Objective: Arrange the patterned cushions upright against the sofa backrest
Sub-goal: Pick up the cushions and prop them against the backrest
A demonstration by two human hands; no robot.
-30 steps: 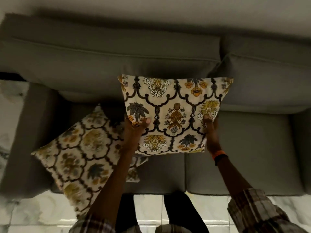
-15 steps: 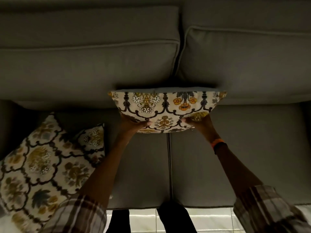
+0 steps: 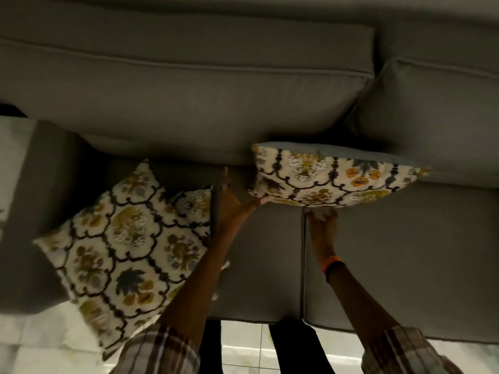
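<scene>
Two patterned cushions on grey sofa [image 3: 405, 255]. Upright cushion [image 3: 334, 179] stood centre-right of frame, back face against backrest [image 3: 189, 87], straddling gap between the two back pads; lower edge on seat, above seam between seat pads. Second cushion [image 3: 127, 247] lay flat-ish at lower left, tilted, one corner hanging past seat's front edge over pale tiled floor [image 3: 243, 344]; upper corner near armrest [image 3: 40, 168] at left. Cushions apart, w/ dark strip of seat between them.

Left hand [image 3: 232, 209] sat in that strip, fingers spread, thumb tip touching upright cushion's lower left corner; other fingers pointed up toward backrest, gripping nothing. Right hand [image 3: 321, 220] sat under cushion's lower edge near centre seam; fingertips blurred & partly tucked beneath fabric, so couldn't tell if pinching or just pressing. Orange wristband [image 3: 332, 261] on right wrist.

Open room: wide bare seat at right of frame, clear out to frame edge; narrower bare patch between forearms. Backrest free along upper left.

Hidden/cut off: flat cushion's right edge covered by left forearm; plaid sleeves [image 3: 159, 352] cropped at bottom edge; sofa's right end out of frame. Whole shot dim & motion-smeared, pattern detail soft. Dark trouser legs visible bottom centre.
</scene>
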